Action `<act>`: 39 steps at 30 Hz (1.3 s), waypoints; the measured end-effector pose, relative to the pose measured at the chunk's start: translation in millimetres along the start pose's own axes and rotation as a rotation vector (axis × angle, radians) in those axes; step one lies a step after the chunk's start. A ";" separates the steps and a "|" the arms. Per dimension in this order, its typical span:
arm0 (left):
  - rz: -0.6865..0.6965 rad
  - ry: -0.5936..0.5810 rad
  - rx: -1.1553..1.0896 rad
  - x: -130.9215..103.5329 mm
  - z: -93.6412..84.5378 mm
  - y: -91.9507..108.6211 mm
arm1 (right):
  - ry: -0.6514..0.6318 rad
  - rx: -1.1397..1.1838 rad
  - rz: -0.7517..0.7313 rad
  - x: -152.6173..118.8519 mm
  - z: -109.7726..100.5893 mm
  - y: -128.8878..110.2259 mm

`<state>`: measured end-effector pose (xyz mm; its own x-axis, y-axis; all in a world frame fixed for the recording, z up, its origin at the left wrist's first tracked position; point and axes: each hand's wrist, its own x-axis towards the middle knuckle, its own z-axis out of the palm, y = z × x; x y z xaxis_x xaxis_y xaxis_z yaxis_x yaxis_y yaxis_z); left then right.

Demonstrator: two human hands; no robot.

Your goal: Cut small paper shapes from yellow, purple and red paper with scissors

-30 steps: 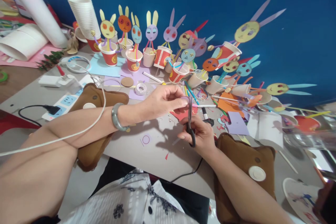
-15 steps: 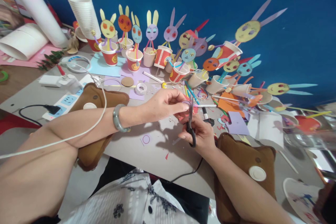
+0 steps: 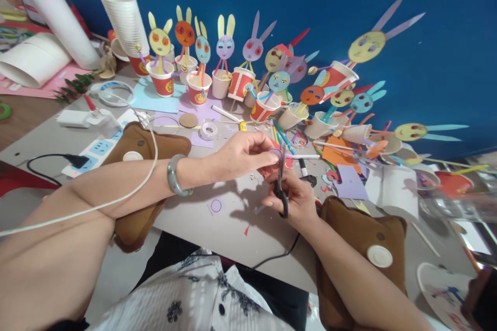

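Observation:
My left hand (image 3: pixel 246 155), with a bangle on its wrist, pinches a small piece of purple paper (image 3: pixel 275 153) between thumb and fingers. Scissors (image 3: pixel 282 194) with black handles are in my right hand (image 3: pixel 297 199), their blades pointing up against the purple paper. How far the blades stand apart cannot be made out. Below my hands, a small paper circle with a purple outline (image 3: pixel 216 206) lies on the grey table (image 3: pixel 186 222), and a red paper scrap (image 3: pixel 246 230) is nearby.
Paper cups with rabbit figures, one a red cup (image 3: pixel 161 83), line the blue wall. Brown cushions (image 3: pixel 151 150) lie under both forearms. A white cable (image 3: pixel 155 150) crosses my left arm. A power strip (image 3: pixel 99 147), a tape roll (image 3: pixel 208 131) and purple paper (image 3: pixel 351 182) surround the work area.
My right hand and the scissors have shifted very slightly to the left. My left hand keeps its place with the purple paper. At the far upper left, a hand has gone from view.

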<state>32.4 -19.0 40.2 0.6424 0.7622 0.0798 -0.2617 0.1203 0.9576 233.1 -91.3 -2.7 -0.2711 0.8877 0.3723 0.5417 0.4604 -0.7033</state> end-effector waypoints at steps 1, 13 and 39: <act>0.000 0.000 0.001 0.1 0.2 -0.3 | 0.000 -0.004 -0.003 0.1 0.1 0.0; 0.024 -0.028 0.039 -0.2 -1.2 -3.8 | 0.008 0.026 0.026 0.2 -0.1 -0.5; 0.012 -0.034 -0.013 -0.2 0.4 1.1 | 0.031 0.022 -0.011 -1.6 -1.0 3.2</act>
<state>32.2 -19.3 41.3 0.6630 0.7418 0.1009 -0.2791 0.1199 0.9528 236.0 -91.2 -5.0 -0.2523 0.8819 0.3982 0.5213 0.4706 -0.7119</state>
